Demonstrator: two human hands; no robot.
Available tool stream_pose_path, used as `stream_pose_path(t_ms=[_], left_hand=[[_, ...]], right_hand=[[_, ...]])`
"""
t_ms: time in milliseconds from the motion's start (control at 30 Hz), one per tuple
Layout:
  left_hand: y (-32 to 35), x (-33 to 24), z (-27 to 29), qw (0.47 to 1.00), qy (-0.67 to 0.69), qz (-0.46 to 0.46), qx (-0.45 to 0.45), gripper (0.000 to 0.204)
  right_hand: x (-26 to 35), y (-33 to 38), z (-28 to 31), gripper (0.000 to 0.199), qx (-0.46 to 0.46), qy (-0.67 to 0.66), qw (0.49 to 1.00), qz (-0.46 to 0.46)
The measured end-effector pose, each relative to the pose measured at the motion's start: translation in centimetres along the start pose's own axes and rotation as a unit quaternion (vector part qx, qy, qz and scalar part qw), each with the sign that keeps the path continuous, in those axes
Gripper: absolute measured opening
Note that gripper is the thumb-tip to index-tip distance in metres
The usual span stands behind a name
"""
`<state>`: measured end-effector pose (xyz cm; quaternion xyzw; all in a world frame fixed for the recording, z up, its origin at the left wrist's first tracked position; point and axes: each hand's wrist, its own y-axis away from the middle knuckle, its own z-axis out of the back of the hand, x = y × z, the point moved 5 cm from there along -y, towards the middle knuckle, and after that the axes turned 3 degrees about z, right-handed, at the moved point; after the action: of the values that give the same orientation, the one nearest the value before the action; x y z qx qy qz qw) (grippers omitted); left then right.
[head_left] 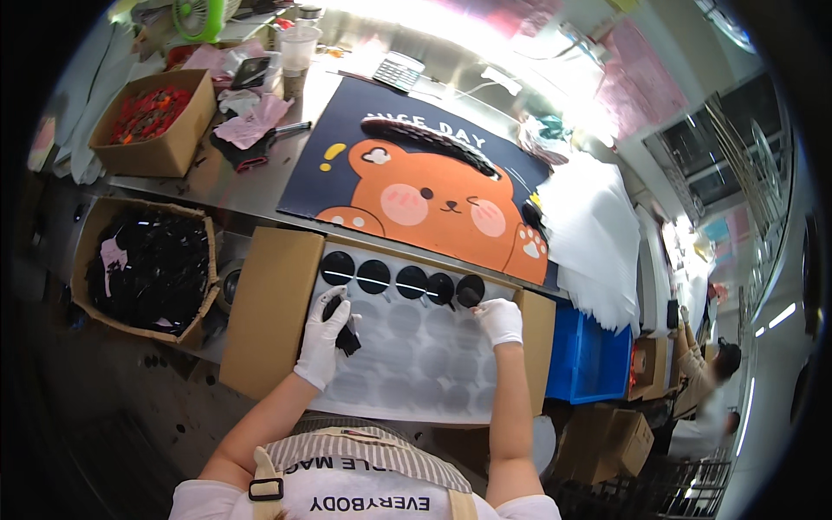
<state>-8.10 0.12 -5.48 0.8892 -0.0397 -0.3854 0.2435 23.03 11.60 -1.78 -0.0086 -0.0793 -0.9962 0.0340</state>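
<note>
An open cardboard carton [269, 299] lies in front of me. A translucent white sheet [407, 347] covers rows of dark round shapes inside it. Along the carton's far side, several glossy black discs [373, 276] form a row on top of the sheet. My white-gloved left hand [321, 342], at the carton's left side, is closed around dark black pieces [347, 339]; their exact kind is not clear. At the right end of the row, my gloved right hand [501, 321] pinches a small dark piece [469, 297] against the last disc.
Beyond the carton, a bear-printed mat [321, 173] carries a strip of black pieces [433, 141]. White sheets [594, 234] and a blue bin [589, 355] are on the right. To the left stand a box of black parts [147, 269] and a box of red pieces [195, 130].
</note>
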Motion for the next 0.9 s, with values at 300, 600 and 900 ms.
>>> stream_pose_path(t_ms=[300, 600, 900], left_hand=[[0.4, 1.5, -4.1, 0.993, -0.064, -0.059, 0.075, 0.054], [1.5, 3.3, -1.4, 0.992, -0.016, -0.034, 0.119, 0.029], [4.2, 2.6, 4.6, 0.988, 0.144, 0.045, 0.024, 0.031]], right_hand=[[0.9, 4.6, 2.6, 0.026, 0.050, 0.016, 0.998, -0.038], [14.0, 9.2, -1.1, 0.017, 0.266, -0.425, 0.864, 0.037], [19.8, 7.4, -1.5, 0.018, 0.168, -0.341, 0.907, 0.180]])
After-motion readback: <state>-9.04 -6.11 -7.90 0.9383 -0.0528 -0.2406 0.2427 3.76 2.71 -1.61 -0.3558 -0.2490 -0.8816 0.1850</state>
